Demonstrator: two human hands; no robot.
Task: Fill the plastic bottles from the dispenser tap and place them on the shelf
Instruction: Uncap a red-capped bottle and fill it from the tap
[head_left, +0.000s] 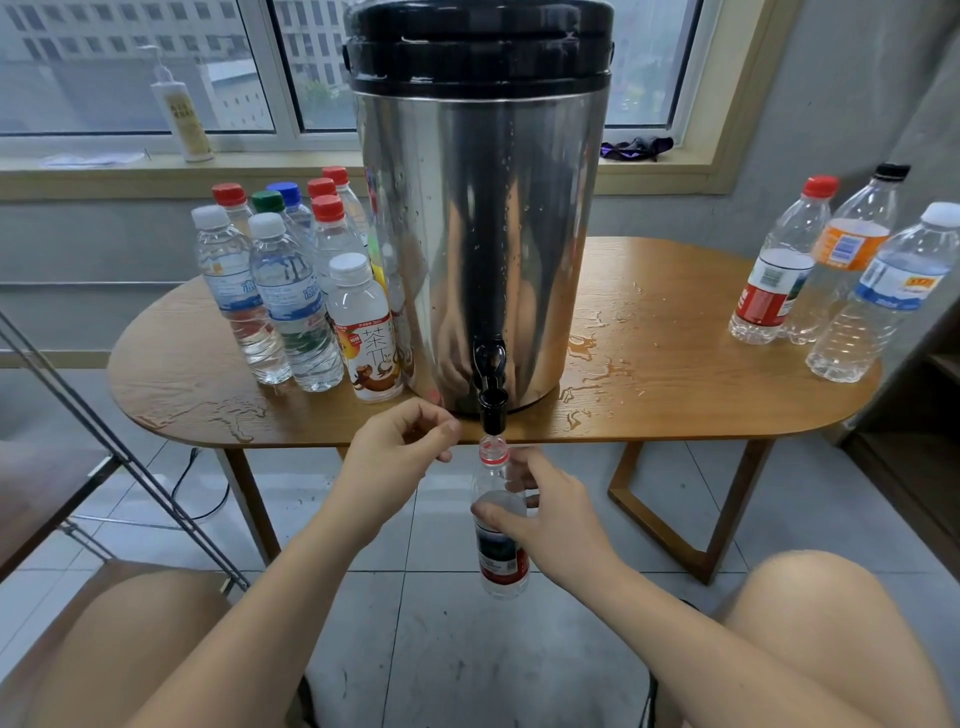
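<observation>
Bottle (501, 566) off the table's (675, 374) front edge, probably thin and slippery; right hand (550, 514) wraps its middle; left hand's (395, 457) grip unclear.

Uncapped bottle (500, 525) (red-labelled) upright under tap (491, 410)

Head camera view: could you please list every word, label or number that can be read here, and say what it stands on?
"茶π": large print on the white-capped tea bottle.
Too blurred to read:
the blue labels of the two water bottles beside it;
the labels of the three bottles at far right;
the pump bottle and its vertical lettering;
the label of the bottle gripped by the right hand.
</observation>
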